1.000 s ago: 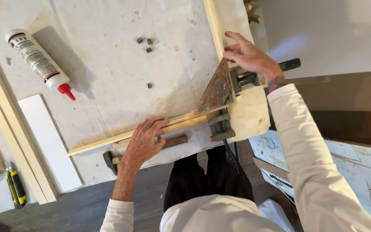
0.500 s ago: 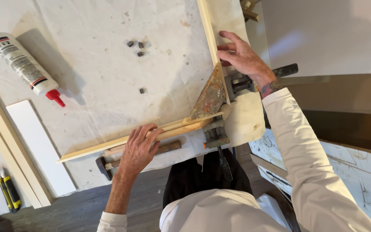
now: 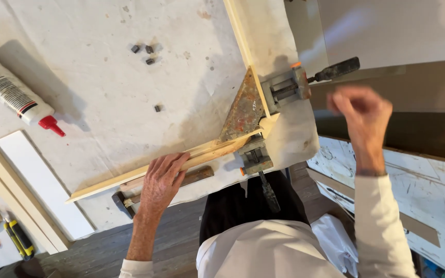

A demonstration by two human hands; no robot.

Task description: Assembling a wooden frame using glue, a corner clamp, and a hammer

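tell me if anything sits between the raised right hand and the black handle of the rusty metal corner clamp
Nothing visible does. The right hand hangs in open air just right of the black clamp handle, apart from it. The left hand presses the pale wooden strip.

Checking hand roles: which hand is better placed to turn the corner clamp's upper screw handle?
Right, probably. The right hand hovers empty in the air just beside the black screw handle, while the left hand lies flat on the wooden strip, well away.
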